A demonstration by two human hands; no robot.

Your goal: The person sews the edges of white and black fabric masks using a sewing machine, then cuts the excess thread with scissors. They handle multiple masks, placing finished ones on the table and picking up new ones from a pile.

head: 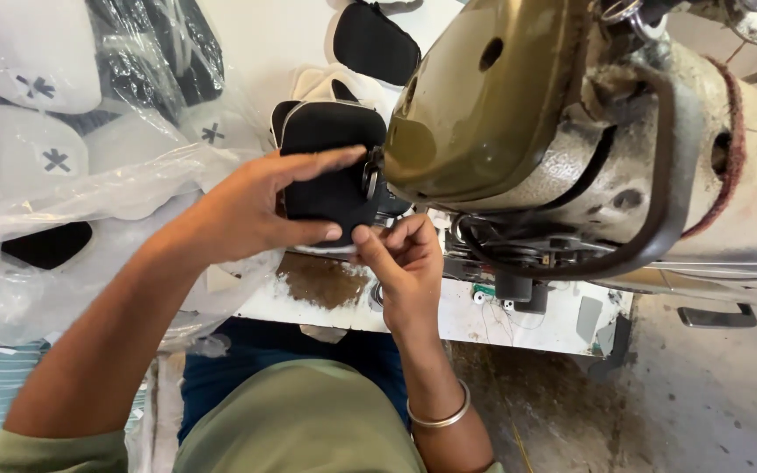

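Black padded fabric piece is sitting under the olive sewing machine head; your left hand is gripping it, right hand pinching its bottom edge

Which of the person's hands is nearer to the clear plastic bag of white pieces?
Left. The left hand lies beside the plastic bag, gripping the black fabric piece; the right hand is farther away, under the sewing machine.
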